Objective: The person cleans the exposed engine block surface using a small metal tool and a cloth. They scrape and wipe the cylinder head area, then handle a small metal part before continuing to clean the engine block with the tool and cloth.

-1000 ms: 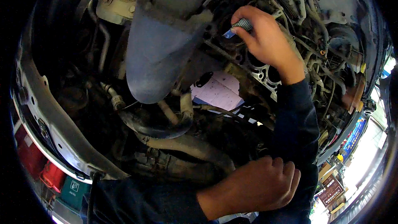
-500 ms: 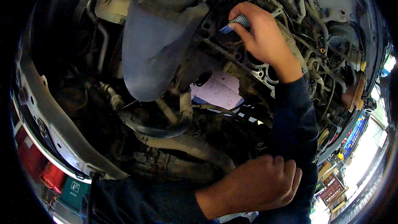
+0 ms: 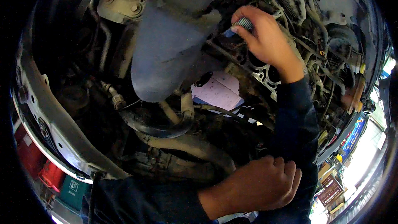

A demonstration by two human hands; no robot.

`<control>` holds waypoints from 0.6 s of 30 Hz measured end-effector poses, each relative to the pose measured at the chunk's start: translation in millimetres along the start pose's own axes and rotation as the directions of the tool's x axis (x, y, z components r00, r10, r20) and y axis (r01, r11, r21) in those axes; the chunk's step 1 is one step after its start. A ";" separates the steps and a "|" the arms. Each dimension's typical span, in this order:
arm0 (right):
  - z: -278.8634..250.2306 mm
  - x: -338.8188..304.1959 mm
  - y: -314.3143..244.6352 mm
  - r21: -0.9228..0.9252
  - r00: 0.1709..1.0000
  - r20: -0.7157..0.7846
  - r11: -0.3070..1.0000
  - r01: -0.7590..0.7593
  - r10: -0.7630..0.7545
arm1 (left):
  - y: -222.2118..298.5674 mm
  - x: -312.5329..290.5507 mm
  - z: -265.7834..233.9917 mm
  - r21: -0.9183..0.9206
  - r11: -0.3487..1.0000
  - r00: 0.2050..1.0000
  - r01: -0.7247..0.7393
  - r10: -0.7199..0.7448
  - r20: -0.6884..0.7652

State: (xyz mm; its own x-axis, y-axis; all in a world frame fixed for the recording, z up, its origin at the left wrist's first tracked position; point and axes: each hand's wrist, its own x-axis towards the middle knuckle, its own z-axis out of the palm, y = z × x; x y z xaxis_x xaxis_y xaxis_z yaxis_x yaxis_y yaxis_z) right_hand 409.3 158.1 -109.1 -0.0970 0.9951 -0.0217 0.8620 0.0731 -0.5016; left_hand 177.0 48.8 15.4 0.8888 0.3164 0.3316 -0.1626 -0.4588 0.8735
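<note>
My right hand [image 3: 263,37] reaches into the engine bay, thumb and fingers closed on a small ridged grey-and-blue piece [image 3: 243,24]. It holds the piece by the dark flat metal surface of the engine block [image 3: 263,74], which has large round openings and small holes. My left hand [image 3: 253,186] is closed in a fist, back upward, near the lower edge beside my right sleeve. Its fingertips are turned under, so anything inside them is hidden. Left of the right hand hangs a large smooth grey shape [image 3: 174,54] with a rounded lower end, its kind unclear.
A black curved hose [image 3: 159,130] and a thick pipe [image 3: 195,147] lie below the grey shape. A spotted pale sheet [image 3: 219,89] shows through a gap. Wires and hoses [image 3: 327,62] crowd the right. The car's front frame [image 3: 54,128] curves along the left; boxes [image 3: 331,191] stand outside, lower right.
The grey shape has shifted right, uncovering a second bolt on the mount at upper left. My right hand has moved slightly down and right with the ridged piece. My left hand is nearly unmoved.
</note>
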 end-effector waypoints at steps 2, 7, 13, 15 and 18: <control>1.6 1.5 0.3 0.002 0.999 -0.034 1.000 0.016 -0.016 | -2.8 -1.1 -1.2 0.037 0.999 1.000 -0.028 0.028 -0.003; -2.3 -6.4 -1.8 0.033 0.999 0.035 0.999 -0.036 0.035 | -1.2 -0.2 -1.7 0.007 1.000 1.000 -0.007 0.007 0.015; 0.4 1.3 3.1 0.030 0.998 -0.059 0.999 -0.017 0.019 | -0.1 0.9 -0.5 0.010 1.000 1.000 0.015 -0.014 -0.006; -4.4 -1.7 2.9 0.044 1.000 -0.003 0.999 -0.028 0.028 | -1.9 0.9 -2.0 0.022 1.000 1.000 -0.001 0.001 0.000; -3.9 1.7 0.1 0.029 1.000 0.002 0.999 -0.014 0.014 | -1.4 -0.4 0.5 -0.007 1.000 1.000 0.002 -0.002 0.010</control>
State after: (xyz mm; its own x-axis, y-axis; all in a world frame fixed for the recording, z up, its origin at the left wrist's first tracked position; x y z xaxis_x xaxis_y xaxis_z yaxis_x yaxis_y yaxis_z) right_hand 411.2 160.1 -105.8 -0.0863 0.9958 -0.0303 0.8483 0.0575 -0.5263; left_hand 177.0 48.8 13.9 0.8935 0.3085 0.3265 -0.1641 -0.4525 0.8765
